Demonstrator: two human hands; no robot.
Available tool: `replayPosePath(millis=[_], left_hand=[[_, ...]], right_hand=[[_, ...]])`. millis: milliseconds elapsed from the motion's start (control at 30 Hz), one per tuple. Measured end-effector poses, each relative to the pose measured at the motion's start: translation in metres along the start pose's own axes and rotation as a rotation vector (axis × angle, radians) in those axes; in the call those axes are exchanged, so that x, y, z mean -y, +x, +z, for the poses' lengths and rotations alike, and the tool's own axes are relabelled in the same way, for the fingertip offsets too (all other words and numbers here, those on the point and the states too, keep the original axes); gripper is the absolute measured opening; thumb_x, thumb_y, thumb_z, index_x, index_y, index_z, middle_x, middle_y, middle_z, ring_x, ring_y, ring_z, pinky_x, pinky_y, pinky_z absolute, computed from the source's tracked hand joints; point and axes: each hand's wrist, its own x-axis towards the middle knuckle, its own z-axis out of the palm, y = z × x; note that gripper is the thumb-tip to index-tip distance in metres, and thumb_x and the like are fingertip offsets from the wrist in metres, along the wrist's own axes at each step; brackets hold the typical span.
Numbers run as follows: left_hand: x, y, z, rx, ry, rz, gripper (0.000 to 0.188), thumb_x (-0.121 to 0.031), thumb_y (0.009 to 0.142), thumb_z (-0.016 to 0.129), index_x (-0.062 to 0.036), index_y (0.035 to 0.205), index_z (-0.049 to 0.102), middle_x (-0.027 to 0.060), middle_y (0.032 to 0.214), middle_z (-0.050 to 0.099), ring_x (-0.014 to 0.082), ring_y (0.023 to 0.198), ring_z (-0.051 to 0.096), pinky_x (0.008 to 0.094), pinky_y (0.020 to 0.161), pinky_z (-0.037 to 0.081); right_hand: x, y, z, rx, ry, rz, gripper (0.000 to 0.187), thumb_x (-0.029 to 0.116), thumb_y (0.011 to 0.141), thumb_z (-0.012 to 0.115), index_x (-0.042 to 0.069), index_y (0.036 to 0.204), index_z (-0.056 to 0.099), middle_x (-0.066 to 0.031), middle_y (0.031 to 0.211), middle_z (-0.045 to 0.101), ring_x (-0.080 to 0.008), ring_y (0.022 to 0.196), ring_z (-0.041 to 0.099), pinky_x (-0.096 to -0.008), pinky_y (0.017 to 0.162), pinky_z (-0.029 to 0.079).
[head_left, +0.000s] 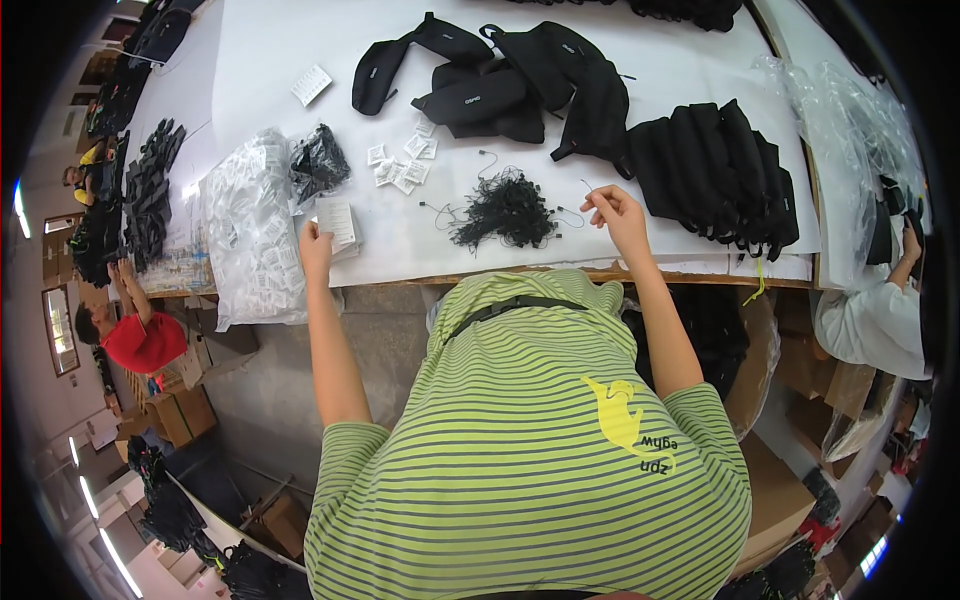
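Observation:
My left hand (316, 248) is closed on the edge of a white printed card (338, 222) at the table's near edge, over a small stack of like cards. To the right, my right hand (617, 213) pinches a thin black tag string (587, 184), whose end sticks up past the fingertips. Between my hands lies a tangled pile of black tag strings (505, 210) with small black plastic ends. Several small white packets (405, 172) are scattered beyond it. Next to my left hand is a large clear bag of white packets (258, 225).
Black fabric pouches (480, 105) lie across the far table, and a row of them (715, 180) sits at right. A clear bag of black pieces (318, 160) and a white card (311, 86) lie left. Co-workers stand left, in a red shirt (145, 343), and right, in a white sleeve (875, 325).

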Motion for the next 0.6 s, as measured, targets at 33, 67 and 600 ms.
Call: replayPosePath(millis=[33,67,600], left_hand=[[-0.023,-0.010,0.001,0.066,-0.262,0.020,0.033,-0.010,0.072,0.062,-0.0032,0.101,0.047,0.0116,0.089,0.060,0.0226,0.081,0.057,0.0312,0.075,0.044],[-0.052,-0.025,-0.001,0.128,-0.522,0.038,0.032,-0.010,0.073,0.059,-0.0037,0.102,0.047,0.0088,0.088,0.059,0.0184,0.081,0.055,0.0285,0.075,0.043],[-0.263,-0.203,0.029,0.366,-0.782,0.486,0.014,-0.008,0.080,0.071,-0.0005,0.085,0.061,-0.0022,0.073,0.050,0.0065,0.064,0.046,0.0211,0.057,0.034]], right_hand=[[0.000,0.000,0.000,0.038,0.191,0.054,0.017,0.018,0.090,0.057,0.003,0.088,0.066,0.0012,0.066,0.062,-0.0070,0.050,0.046,-0.0227,0.048,0.035],[0.003,-0.001,0.000,0.078,0.386,0.105,0.016,0.017,0.091,0.057,0.004,0.089,0.065,0.0043,0.062,0.057,-0.0033,0.048,0.039,-0.0206,0.045,0.030],[0.126,-0.050,0.048,0.143,0.005,-0.108,0.010,0.014,0.084,0.066,0.004,0.085,0.066,0.0058,0.044,0.036,-0.0019,0.044,0.024,-0.0247,0.045,0.018]])
